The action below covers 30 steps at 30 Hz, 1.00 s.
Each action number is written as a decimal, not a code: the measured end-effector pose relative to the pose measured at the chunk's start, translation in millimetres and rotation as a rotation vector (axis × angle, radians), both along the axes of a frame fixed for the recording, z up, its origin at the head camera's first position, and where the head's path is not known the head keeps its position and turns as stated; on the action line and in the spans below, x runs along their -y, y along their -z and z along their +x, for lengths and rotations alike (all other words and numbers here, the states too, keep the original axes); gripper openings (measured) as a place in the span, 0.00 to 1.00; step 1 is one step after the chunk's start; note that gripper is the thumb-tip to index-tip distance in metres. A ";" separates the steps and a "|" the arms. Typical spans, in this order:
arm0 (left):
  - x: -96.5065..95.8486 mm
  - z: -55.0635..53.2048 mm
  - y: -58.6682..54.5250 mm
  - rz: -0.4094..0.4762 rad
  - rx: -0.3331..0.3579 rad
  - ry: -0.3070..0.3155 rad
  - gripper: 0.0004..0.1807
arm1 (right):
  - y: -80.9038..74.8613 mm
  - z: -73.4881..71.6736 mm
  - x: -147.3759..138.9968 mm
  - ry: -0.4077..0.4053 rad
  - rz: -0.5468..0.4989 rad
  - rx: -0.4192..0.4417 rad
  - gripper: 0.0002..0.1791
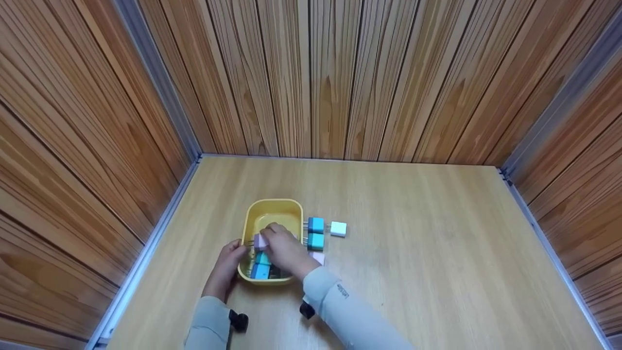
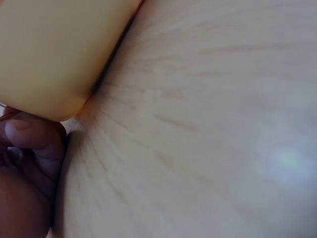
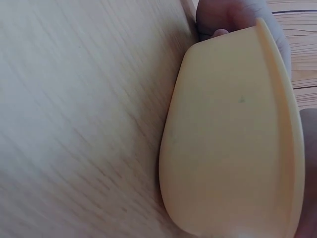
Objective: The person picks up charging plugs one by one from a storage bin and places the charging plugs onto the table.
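Note:
A yellow plastic bin [image 1: 272,203] stands on the table with several charger plugs inside. My right hand [image 1: 286,250] reaches over it and pinches a light purple charger plug [image 1: 260,242], whose prongs point left. Below that plug in the bin lie a teal charger plug [image 1: 263,258] and a blue one [image 1: 260,271]; something dark beside them is partly covered by my right hand. With thumb at the rim, my left hand [image 1: 228,265] grips the bin's left side. In the left wrist view its curled fingers [image 2: 37,134] sit against the bin's outer wall.
Right of the bin lie a blue charger plug [image 1: 316,225], a teal one [image 1: 316,241], a white one [image 1: 338,229] and a pale purple one [image 1: 317,257] partly behind my right wrist. Wood-panelled walls [image 1: 335,78] enclose the table [image 1: 427,253] at the back and sides.

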<state>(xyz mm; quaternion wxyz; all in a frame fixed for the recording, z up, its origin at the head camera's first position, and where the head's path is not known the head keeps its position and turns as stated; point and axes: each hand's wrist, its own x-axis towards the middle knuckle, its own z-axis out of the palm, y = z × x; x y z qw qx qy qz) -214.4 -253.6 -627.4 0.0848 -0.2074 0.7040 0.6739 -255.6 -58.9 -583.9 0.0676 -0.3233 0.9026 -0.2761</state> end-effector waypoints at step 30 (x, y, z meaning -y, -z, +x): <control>4.2 1.4 2.7 0.022 0.044 0.001 0.18 | -24.9 0.4 -52.5 0.051 -0.048 -0.019 0.26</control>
